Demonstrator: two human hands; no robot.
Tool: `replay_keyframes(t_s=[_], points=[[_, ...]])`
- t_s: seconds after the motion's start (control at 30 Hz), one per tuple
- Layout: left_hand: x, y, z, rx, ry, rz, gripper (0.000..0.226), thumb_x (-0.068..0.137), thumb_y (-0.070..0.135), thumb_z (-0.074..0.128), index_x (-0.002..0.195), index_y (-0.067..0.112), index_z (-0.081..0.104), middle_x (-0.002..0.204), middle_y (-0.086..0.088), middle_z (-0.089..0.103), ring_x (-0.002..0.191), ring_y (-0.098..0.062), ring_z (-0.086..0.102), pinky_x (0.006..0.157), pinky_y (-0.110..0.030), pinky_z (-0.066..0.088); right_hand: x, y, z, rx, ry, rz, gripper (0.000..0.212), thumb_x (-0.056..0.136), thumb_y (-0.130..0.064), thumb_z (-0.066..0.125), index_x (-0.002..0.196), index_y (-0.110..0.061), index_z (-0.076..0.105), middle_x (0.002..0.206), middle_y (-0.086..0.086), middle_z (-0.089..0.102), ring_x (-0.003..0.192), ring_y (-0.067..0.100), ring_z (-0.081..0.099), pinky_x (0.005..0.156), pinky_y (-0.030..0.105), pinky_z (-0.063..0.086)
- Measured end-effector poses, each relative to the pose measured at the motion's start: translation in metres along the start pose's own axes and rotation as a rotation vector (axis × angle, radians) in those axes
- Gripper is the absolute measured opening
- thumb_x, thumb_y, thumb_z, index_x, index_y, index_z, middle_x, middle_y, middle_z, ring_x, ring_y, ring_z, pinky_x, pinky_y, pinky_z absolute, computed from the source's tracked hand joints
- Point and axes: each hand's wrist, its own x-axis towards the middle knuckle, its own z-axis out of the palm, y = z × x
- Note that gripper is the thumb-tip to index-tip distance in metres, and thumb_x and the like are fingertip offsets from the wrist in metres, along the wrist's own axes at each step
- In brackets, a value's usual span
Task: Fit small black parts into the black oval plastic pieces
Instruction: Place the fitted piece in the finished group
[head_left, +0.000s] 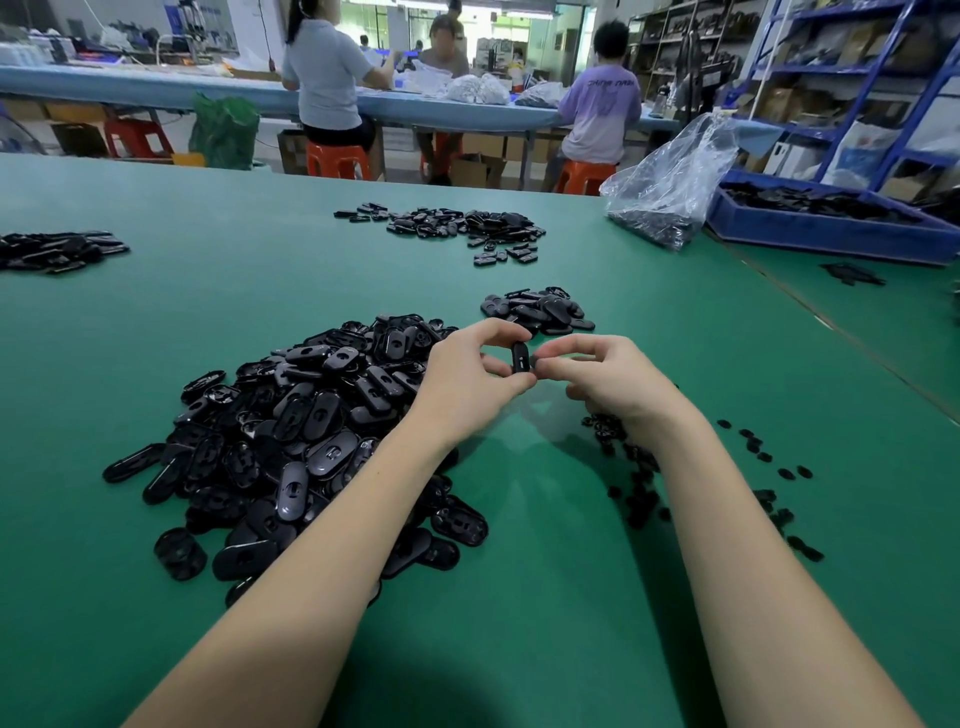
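Left hand (467, 374) and right hand (597, 371) pinch glossy oval piece (521, 357).

We see a green table (208, 218) filling most of the view. On its far right corner sits a crumpled clear plastic bag (675, 176), just beside a blue bin (831, 234). Beyond it runs a long light-blue workbench (156, 88) where three people sit: one in a grey top (324, 78), one in a lilac shirt (602, 109), one facing us behind the bench (444, 52). Orange stools (337, 158) stand under them. A green bag (223, 130) rests on the floor, blue shelving (852, 78) on the right.
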Motion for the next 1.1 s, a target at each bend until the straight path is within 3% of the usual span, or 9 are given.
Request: replay_keyframes(t_s=[0.1, 0.2, 0.33, 0.57, 0.73, 1.1], points=[[0.002, -0.002, -0.001, -0.092, -0.026, -0.055, 0.034, 0.082, 0.013, 0.08, 0.111, 0.028, 0.071, 0.111, 0.01, 0.072, 0.083, -0.011, 0.074, 0.076, -0.023, 0.051, 0.002, 0.001, 0.003, 0.034, 0.017, 0.016, 0.009, 0.083, -0.027, 0.08, 0.076, -0.032, 0.079, 0.064, -0.014, 0.064, 0.062, 0.009, 0.047, 0.043, 0.013, 0.032], [0.004, -0.003, -0.003, -0.201, -0.04, -0.102, 0.031, 0.085, 0.008, 0.075, 0.11, 0.026, 0.073, 0.113, 0.007, 0.071, 0.082, -0.015, 0.076, 0.088, -0.029, 0.057, 0.003, 0.003, 0.002, 0.061, 0.028, 0.039, 0.007, 0.08, -0.029, 0.082, 0.078, -0.036, 0.08, 0.072, -0.013, 0.07, 0.063, 0.01, 0.046, 0.042, 0.014, 0.032], [0.004, -0.002, -0.003, -0.263, -0.022, -0.113, 0.028, 0.086, 0.001, 0.073, 0.106, 0.021, 0.073, 0.115, 0.0, 0.071, 0.078, -0.02, 0.077, 0.086, -0.029, 0.06, 0.004, 0.004, 0.001, 0.085, 0.019, 0.077, 0.008, 0.08, -0.03, 0.083, 0.083, -0.037, 0.082, 0.083, -0.009, 0.076, 0.06, 0.009, 0.047, 0.042, 0.017, 0.03], [0.002, -0.001, -0.002, -0.218, -0.02, -0.068, 0.036, 0.083, -0.004, 0.071, 0.109, 0.02, 0.07, 0.108, 0.002, 0.071, 0.083, -0.018, 0.076, 0.094, -0.034, 0.057, 0.008, 0.006, 0.001, 0.12, 0.024, 0.102, 0.008, 0.078, -0.029, 0.084, 0.084, -0.034, 0.083, 0.078, -0.007, 0.073, 0.054, 0.007, 0.044, 0.042, 0.019, 0.028], [0.001, 0.0, -0.002, -0.189, -0.023, -0.039, 0.031, 0.083, 0.0, 0.073, 0.103, 0.024, 0.072, 0.107, 0.01, 0.072, 0.084, -0.013, 0.075, 0.087, -0.028, 0.057, 0.009, 0.006, 0.003, 0.158, 0.039, 0.127, 0.007, 0.076, -0.027, 0.084, 0.081, -0.032, 0.082, 0.082, -0.006, 0.075, 0.053, 0.008, 0.043, 0.039, 0.018, 0.028], [0.001, 0.002, -0.002, -0.182, -0.008, -0.011, 0.028, 0.084, -0.002, 0.072, 0.102, 0.02, 0.073, 0.103, 0.001, 0.073, 0.086, -0.02, 0.075, 0.088, -0.027, 0.058, 0.012, 0.005, 0.007, 0.254, 0.031, 0.174, 0.008, 0.078, -0.02, 0.081, 0.074, -0.027, 0.082, 0.072, -0.005, 0.072, 0.046, 0.009, 0.033, 0.04, 0.018, 0.023]])
